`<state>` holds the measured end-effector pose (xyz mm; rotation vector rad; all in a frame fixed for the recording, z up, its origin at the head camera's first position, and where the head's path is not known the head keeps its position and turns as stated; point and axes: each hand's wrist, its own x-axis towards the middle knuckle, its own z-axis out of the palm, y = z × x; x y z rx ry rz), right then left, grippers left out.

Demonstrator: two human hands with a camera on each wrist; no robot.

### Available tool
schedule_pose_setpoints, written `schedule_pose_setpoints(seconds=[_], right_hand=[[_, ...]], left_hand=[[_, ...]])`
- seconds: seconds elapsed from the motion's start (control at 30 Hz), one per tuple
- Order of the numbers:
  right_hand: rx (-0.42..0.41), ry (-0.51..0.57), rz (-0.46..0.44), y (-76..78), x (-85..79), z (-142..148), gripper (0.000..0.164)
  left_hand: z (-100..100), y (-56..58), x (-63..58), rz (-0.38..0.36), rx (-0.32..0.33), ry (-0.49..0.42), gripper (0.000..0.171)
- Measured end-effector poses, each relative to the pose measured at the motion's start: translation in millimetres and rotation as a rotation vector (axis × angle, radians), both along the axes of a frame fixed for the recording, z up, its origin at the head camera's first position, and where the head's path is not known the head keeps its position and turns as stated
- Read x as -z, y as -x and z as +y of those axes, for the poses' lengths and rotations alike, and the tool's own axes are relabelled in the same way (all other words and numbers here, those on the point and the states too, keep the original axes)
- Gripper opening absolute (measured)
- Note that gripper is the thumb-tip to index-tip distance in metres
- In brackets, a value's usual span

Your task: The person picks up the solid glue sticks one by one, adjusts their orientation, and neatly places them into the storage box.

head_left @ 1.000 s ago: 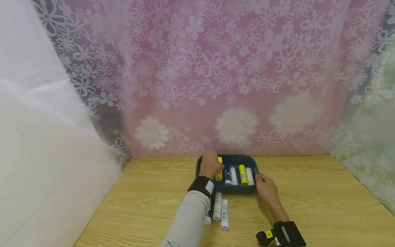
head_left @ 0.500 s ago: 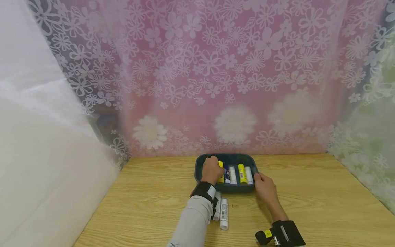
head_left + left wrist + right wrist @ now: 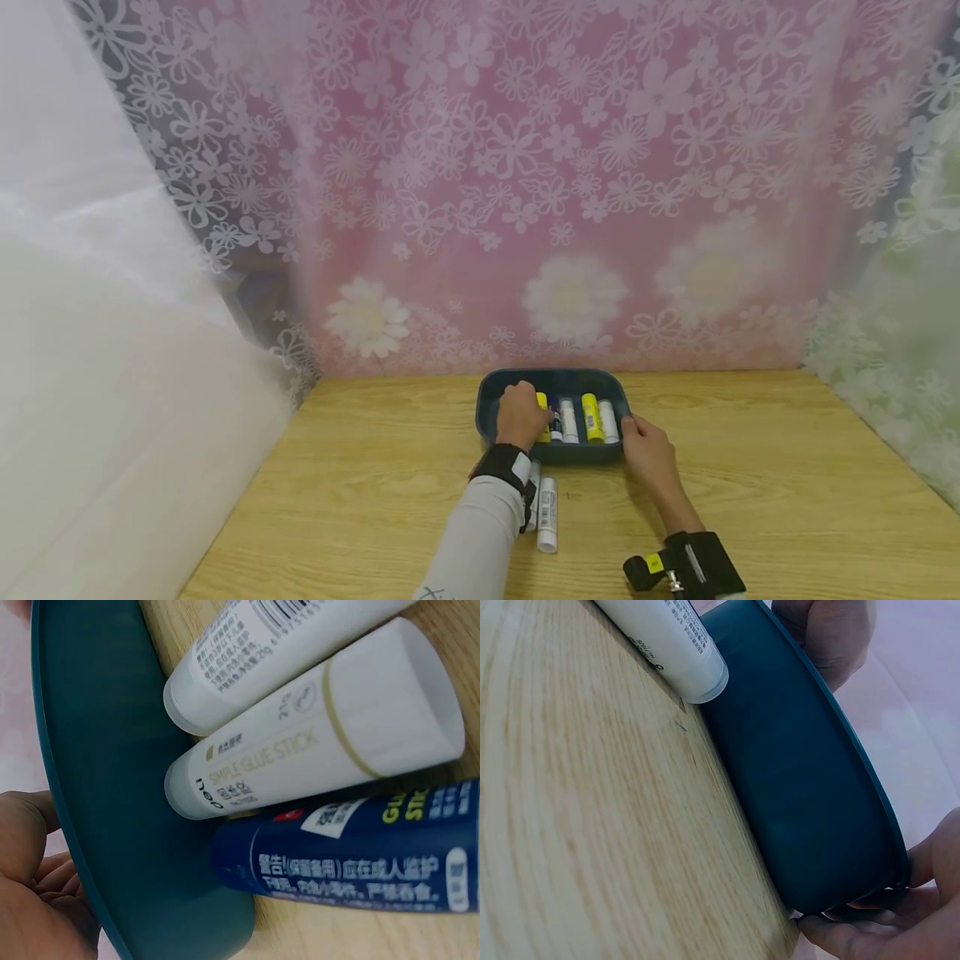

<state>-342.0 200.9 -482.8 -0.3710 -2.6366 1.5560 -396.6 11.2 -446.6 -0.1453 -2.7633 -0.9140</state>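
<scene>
Pink flowery cloth (image 3: pixel 465 167) hangs behind. One yellow glue stick (image 3: pixel 542 402) is in the dark tray (image 3: pixel 573 455), by the left hand (image 3: pixel 521 417) (fingers mostly hidden; I can't tell if it grips). Probably it's being settled; next needs gentle nudging. That hand bends down; the right hand (image 3: pixel 651 452) pinches the tray.

Open worktop (image 3: pixel 360 500) spreads across the lower left of the frame; right of lower centre, a free lane runs between the front white glue stick (image 3: pixel 547 517) and the right wrist's camera (image 3: pixel 643 573) up to the near wall of the tray (image 3: pixel 585 455). The left sleeve (image 3: pixel 468 537) blocks lower centre. The left grip (image 3: pixel 521 414), holding a yellow glue stick (image 3: pixel 542 404), bars the tray's left half; the right grip (image 3: pixel 649 452), its lower right corner. The floral curtain (image 3: pixel 570 167) stands just behind.
</scene>
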Motion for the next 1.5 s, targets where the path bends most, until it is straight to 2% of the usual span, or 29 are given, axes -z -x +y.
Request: schedule_pose_setpoints(seconds=[0.17, 0.43, 0.67, 1.2, 1.5], right_hand=[[-0.008, -0.001, 0.006, -1.2, 0.7, 1.9, 0.057], [-0.009, 0.009, -0.004, -0.6, 1.6, -0.5, 0.057], [-0.004, 0.0, 0.008, 0.9, 0.7, 1.2, 0.057], [-0.011, -0.002, 0.002, -1.9, -3.4, 0.6, 0.056], [-0.004, -0.01, 0.009, -0.5, -1.3, -0.2, 0.057]], left_hand=[[5.2, -0.5, 2.2, -0.017, -0.014, -0.002, 0.025], [5.0, -0.3, 12.9, -0.025, -0.035, 0.004, 0.027], [8.8, 5.6, 16.0, -0.06, -0.046, 0.017, 0.031], [8.9, 2.0, 16.3, -0.042, -0.05, 0.027, 0.033], [8.5, 3.2, 15.6, -0.067, -0.05, 0.026, 0.033]])
